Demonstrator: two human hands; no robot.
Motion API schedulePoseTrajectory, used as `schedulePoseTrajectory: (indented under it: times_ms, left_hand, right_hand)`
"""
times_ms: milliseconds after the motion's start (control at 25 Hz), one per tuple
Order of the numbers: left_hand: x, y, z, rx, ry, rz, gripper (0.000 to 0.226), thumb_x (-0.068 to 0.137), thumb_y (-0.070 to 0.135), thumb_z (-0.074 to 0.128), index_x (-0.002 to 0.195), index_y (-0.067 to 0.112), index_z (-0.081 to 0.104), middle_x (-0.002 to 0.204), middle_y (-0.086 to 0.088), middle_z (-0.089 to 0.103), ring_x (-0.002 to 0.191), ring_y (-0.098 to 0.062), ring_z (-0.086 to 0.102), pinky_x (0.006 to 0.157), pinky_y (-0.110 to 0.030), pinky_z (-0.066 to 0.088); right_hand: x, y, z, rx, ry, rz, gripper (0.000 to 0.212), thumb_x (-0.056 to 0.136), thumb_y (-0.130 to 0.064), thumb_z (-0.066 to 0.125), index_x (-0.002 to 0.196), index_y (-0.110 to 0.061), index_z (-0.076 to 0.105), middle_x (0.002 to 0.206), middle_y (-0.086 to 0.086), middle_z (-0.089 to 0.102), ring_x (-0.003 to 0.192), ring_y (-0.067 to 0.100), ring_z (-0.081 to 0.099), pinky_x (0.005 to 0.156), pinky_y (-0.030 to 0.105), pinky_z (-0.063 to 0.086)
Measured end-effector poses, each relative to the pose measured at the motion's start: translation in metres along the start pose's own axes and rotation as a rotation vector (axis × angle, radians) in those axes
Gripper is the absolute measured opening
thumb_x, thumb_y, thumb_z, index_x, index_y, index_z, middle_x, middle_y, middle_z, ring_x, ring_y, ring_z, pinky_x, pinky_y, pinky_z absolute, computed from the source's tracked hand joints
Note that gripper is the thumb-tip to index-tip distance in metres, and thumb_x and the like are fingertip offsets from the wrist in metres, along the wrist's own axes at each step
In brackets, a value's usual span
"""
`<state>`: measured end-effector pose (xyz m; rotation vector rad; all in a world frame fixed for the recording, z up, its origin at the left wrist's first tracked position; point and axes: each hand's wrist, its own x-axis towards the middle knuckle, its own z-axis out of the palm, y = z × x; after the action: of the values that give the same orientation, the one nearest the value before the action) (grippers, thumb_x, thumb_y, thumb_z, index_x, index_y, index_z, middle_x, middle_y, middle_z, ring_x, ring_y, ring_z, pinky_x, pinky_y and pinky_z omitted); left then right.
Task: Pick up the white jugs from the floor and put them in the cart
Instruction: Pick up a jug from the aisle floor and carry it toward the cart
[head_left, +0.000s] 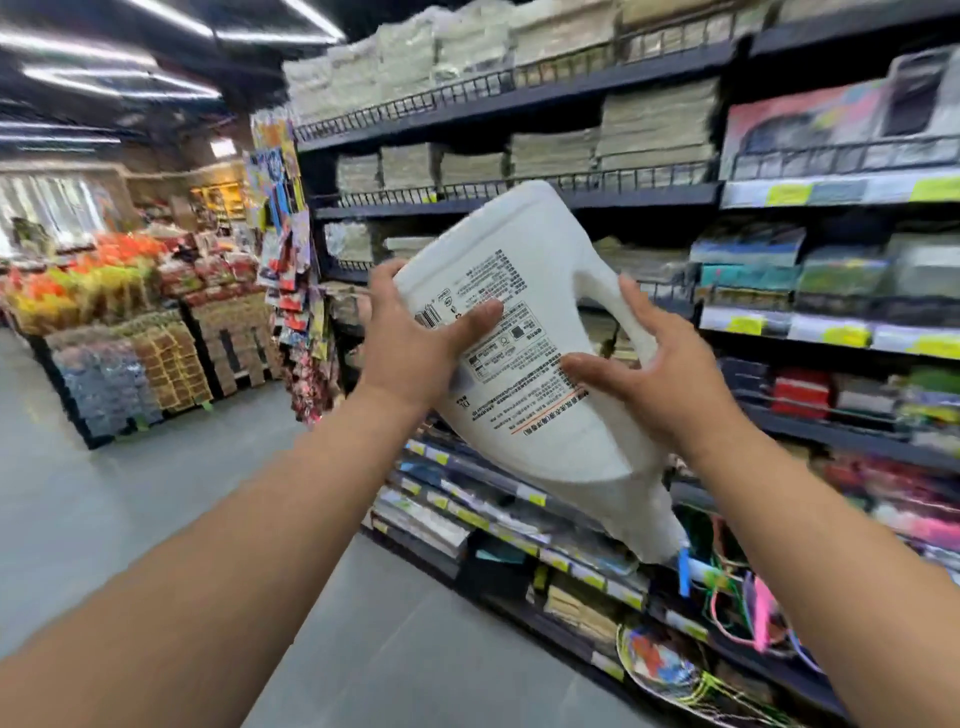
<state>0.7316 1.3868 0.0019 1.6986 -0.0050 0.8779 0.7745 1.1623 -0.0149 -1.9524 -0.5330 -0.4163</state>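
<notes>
While the left hand's (415, 348) fingers wrap over the upper edge of the white jug (540, 415) and its thumb lies curled across the printed label, the right hand (649, 374) is spread wide. Its thumb lies flat on the label and its fingers reach up beside the handle, bracing rather than clamping, though the far fingertips are hidden. Between the two hands the jug hangs in the air at about chest height. It is tipped over, so its base points up and its neck points down towards the lower shelves (519, 499). Beyond it stand dark racks of packaged goods, and a stacked display (130, 322) sits off to the left across the grey floor (104, 493). As for progress, this jug is plainly off the floor, so the pick-up half is done for it. No cart shows anywhere, so it has yet to be set down. Whether more jugs wait on the floor cannot be told from here.
</notes>
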Motion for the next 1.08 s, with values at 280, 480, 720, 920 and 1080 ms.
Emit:
schedulePoseTrajectory:
  times_ms: [280, 480, 720, 920, 1080]
  left_hand:
    - [0.023, 0.097, 0.081, -0.29, -0.187, 0.141, 0.092, 0.04, 0.064, 0.092, 0.112, 0.045, 0.04, 0.124, -0.009, 0.058, 0.109, -0.027, 0.065, 0.083, -0.05, 0.058]
    - [0.03, 0.128, 0.13, -0.526, -0.377, 0.169, 0.089, 0.04, 0.06, 0.094, 0.112, 0.047, 0.042, 0.129, -0.011, 0.053, 0.109, -0.029, 0.065, 0.076, -0.048, 0.061]
    - [0.013, 0.152, 0.191, -0.697, -0.625, 0.208, 0.09, 0.05, 0.048, 0.093, 0.12, 0.037, 0.038, 0.127, -0.013, 0.057, 0.104, -0.026, 0.069, 0.074, -0.044, 0.062]
    - [-0.027, 0.169, 0.247, -0.799, -0.813, 0.238, 0.089, 0.051, 0.051, 0.092, 0.12, 0.034, 0.038, 0.127, -0.012, 0.058, 0.106, -0.025, 0.068, 0.08, -0.048, 0.06]
    - [-0.08, 0.194, 0.291, -0.888, -0.956, 0.214, 0.093, 0.048, 0.058, 0.09, 0.121, 0.036, 0.036, 0.131, -0.013, 0.054, 0.111, -0.026, 0.065, 0.083, -0.048, 0.059]
  right_hand:
    - [-0.011, -0.063, -0.134, -0.202, 0.252, -0.073, 0.118, 0.042, -0.083, 0.065, 0.147, -0.046, 0.026, 0.139, -0.002, 0.047, 0.121, 0.011, 0.045, 0.094, 0.029, 0.036]
    - [-0.037, -0.091, -0.182, -0.3, 0.451, -0.055, 0.112, 0.041, -0.081, 0.073, 0.141, -0.056, 0.028, 0.133, -0.01, 0.05, 0.113, 0.017, 0.058, 0.098, 0.04, 0.047]
    - [-0.085, -0.11, -0.21, -0.49, 0.693, 0.061, 0.111, 0.044, -0.08, 0.07, 0.143, -0.054, 0.027, 0.116, -0.009, 0.05, 0.095, 0.009, 0.056, 0.079, 0.026, 0.047]
    - [-0.137, -0.108, -0.23, -0.605, 0.88, 0.165, 0.112, 0.042, -0.085, 0.068, 0.142, -0.056, 0.027, 0.116, -0.011, 0.05, 0.1, 0.019, 0.059, 0.09, 0.042, 0.051]
    - [-0.189, -0.121, -0.258, -0.758, 0.98, 0.27, 0.112, 0.044, -0.085, 0.065, 0.144, -0.053, 0.026, 0.114, -0.009, 0.049, 0.097, 0.015, 0.055, 0.081, 0.031, 0.046]
